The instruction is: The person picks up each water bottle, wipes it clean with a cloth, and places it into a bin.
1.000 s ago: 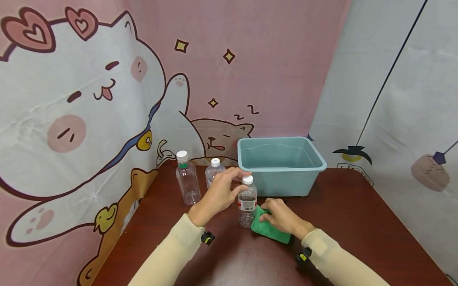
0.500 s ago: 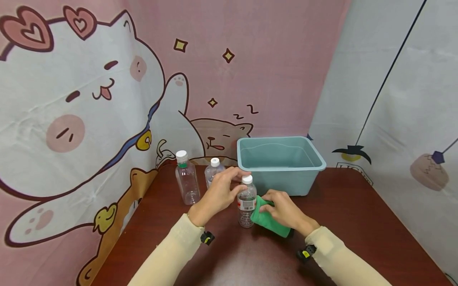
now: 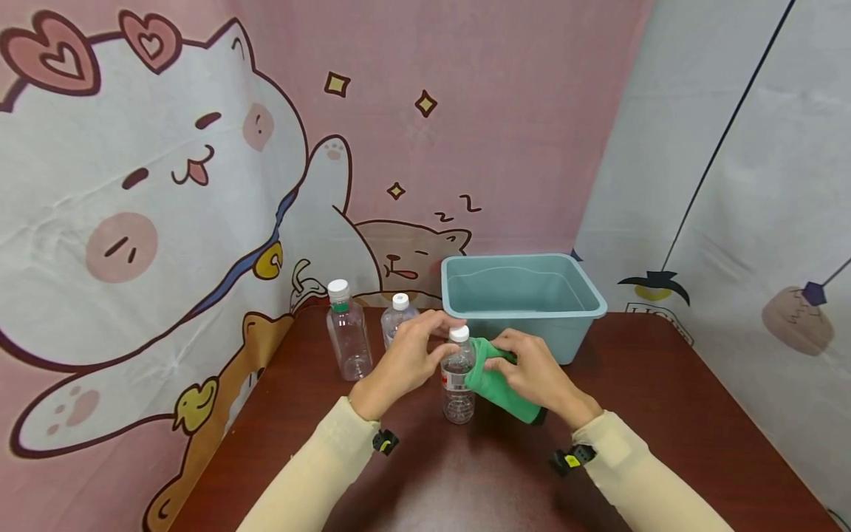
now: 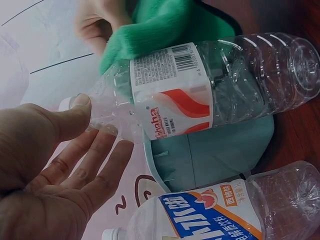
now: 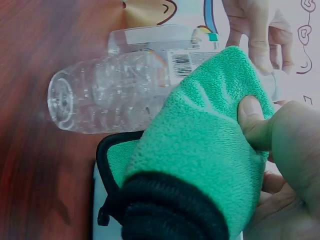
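A clear plastic water bottle (image 3: 457, 403) with a white cap stands upright on the table. Around its neck, just below the cap, my left hand (image 3: 411, 362) holds it between thumb and fingers. My right hand (image 3: 537, 375) grips a folded green cloth (image 3: 501, 391) with dark edging and presses it against the bottle's right side, near the shoulder. In the left wrist view a white and red label (image 4: 172, 95) wraps the bottle's middle. The right wrist view has the cloth covering part of the bottle's upper half, with my thumb (image 5: 252, 122) on top of it.
Two more clear bottles stand to the left: a tall bottle (image 3: 349, 343) with a green neck ring, and a shorter bottle (image 3: 394, 324) partly behind my left hand. A blue-grey plastic bin (image 3: 532, 336) sits at the back. Behind the table (image 3: 665, 414) hangs a printed curtain (image 3: 518, 133).
My right hand has moved upward along the bottle with the green cloth, from its lower side to near its shoulder. My left hand keeps its place at the neck.
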`<state>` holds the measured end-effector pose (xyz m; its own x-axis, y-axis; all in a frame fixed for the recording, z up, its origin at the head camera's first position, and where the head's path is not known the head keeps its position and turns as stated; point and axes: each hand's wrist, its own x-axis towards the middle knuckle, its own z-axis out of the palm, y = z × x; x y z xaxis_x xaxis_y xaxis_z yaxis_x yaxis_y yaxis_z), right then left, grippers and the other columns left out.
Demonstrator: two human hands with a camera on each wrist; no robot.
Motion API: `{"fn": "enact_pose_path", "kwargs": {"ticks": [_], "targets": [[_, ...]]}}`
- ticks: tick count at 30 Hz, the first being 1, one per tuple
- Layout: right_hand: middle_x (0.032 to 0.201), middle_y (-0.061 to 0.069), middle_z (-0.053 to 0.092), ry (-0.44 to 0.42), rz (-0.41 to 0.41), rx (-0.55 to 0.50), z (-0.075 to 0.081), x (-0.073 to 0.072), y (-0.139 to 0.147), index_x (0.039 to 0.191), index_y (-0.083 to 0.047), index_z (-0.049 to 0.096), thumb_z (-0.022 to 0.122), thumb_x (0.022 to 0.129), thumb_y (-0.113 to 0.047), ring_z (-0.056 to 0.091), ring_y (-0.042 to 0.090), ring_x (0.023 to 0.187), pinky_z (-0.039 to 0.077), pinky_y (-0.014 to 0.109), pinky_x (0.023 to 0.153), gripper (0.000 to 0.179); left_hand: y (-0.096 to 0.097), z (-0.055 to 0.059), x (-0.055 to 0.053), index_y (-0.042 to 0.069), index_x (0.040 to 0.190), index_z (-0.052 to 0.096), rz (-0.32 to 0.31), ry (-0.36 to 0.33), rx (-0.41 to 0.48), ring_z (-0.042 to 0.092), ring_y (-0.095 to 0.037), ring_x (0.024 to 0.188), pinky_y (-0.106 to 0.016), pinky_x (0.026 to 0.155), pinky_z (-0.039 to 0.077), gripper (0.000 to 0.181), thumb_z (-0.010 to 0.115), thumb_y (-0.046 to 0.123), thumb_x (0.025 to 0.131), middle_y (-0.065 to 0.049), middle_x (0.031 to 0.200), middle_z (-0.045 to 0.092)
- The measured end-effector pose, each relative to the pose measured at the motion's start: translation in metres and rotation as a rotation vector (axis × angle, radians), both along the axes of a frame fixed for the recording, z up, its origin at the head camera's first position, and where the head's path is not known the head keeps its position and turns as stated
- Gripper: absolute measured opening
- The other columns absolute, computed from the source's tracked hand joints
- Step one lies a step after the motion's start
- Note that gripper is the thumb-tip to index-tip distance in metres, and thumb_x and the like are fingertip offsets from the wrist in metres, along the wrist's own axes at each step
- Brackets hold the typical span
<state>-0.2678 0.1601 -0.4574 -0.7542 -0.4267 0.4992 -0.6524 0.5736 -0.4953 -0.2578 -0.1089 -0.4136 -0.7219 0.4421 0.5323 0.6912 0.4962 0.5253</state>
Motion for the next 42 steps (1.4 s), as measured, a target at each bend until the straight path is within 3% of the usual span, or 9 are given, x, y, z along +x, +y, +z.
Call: {"fn": "enact_pose_path", "kwargs": {"ticks": [4,8,12,16,27,38,42], "targets": [[0.106,0.001,0.081,0.035,-0.003,-0.019,0.007,-0.001,-0.002,0.119,-0.009,0.09,0.09,0.103,-0.01,0.071,0.01,0.091,0.058,0.028,0.077,0.016,0.0,0.0,0.0,0.006,0.138,0.077,-0.009,0.006,0.006,0.085,-0.026,0.115,-0.038,0.1,0.072,0.04,0.09,0.004,0.1,-0.013,0.131,0.081],[0.106,0.002,0.08,0.046,-0.01,-0.043,0.016,0.0,-0.006,0.121,-0.008,0.09,0.091,0.103,-0.013,0.069,0.01,0.089,0.056,0.027,0.074,0.019,0.001,0.002,0.001,0.005,0.138,0.077,-0.019,0.007,0.014,0.085,-0.028,0.117,-0.046,0.101,0.072,0.039,0.09,0.004,0.101,-0.014,0.131,0.081],[0.106,0.001,0.079,0.062,-0.012,-0.06,0.021,0.0,-0.01,0.121,-0.009,0.09,0.092,0.103,-0.017,0.07,0.011,0.089,0.056,0.027,0.075,0.02,0.001,0.004,0.001,0.007,0.138,0.078,-0.005,0.019,-0.006,0.084,-0.026,0.119,-0.044,0.102,0.072,0.038,0.089,0.007,0.102,-0.011,0.133,0.082],[0.105,0.0,0.079,0.068,-0.018,-0.065,0.022,0.001,-0.011,0.119,-0.009,0.09,0.092,0.102,-0.017,0.071,0.012,0.09,0.057,0.028,0.075,0.019,0.001,0.005,0.001,0.009,0.139,0.078,0.008,0.027,-0.027,0.084,-0.024,0.121,-0.038,0.103,0.071,0.037,0.088,0.009,0.103,-0.009,0.133,0.082],[0.106,0.0,0.078,0.033,-0.018,-0.064,0.022,0.001,-0.011,0.122,-0.01,0.09,0.091,0.103,-0.018,0.071,0.011,0.091,0.057,0.027,0.075,0.021,0.001,0.004,0.002,0.007,0.139,0.078,-0.006,0.016,-0.005,0.084,-0.028,0.121,-0.049,0.103,0.072,0.037,0.087,0.006,0.103,-0.012,0.133,0.082],[0.107,0.0,0.077,0.024,-0.013,-0.051,0.018,0.002,-0.009,0.122,-0.01,0.09,0.089,0.104,-0.016,0.07,0.01,0.092,0.057,0.027,0.076,0.019,0.001,0.002,0.004,0.008,0.138,0.078,0.015,0.047,-0.028,0.084,-0.024,0.118,-0.036,0.101,0.071,0.038,0.089,0.006,0.102,-0.01,0.132,0.082],[0.106,0.001,0.077,0.031,-0.016,-0.049,0.017,0.004,-0.008,0.121,-0.009,0.09,0.089,0.104,-0.015,0.071,0.012,0.093,0.058,0.028,0.077,0.018,0.002,0.0,0.005,0.008,0.14,0.077,0.015,0.022,-0.022,0.083,-0.024,0.121,-0.035,0.102,0.071,0.038,0.088,0.008,0.104,-0.01,0.134,0.082]]}}
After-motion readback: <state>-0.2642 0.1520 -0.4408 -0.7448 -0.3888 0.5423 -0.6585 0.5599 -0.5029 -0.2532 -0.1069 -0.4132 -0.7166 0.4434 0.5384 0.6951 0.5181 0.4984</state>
